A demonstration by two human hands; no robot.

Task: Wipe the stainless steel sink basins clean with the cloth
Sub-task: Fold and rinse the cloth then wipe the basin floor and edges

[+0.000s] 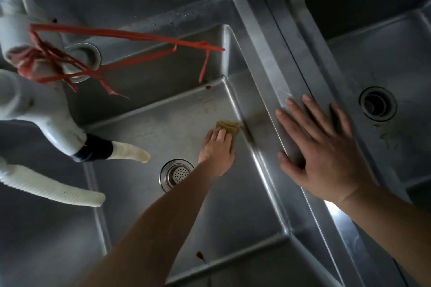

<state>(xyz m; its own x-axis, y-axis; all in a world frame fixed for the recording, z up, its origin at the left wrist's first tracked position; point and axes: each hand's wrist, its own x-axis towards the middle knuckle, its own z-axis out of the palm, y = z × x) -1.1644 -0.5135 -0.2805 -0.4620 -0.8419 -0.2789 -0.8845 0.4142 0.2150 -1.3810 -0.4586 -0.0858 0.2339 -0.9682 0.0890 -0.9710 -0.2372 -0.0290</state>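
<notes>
My left hand (218,149) presses the cloth (228,127) flat-fingered into the basin (233,205) corner ahead of it; my right hand (319,147) rests spread on the divider rim (275,109). I'd keep firm pressure, tracing that seam toward the drain (176,173).

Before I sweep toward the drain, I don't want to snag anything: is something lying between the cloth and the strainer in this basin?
Nothing visible. The left hand presses the cloth at the basin's right wall; only bare steel lies between it and the strainer. The hoses hang off to the left.
</notes>
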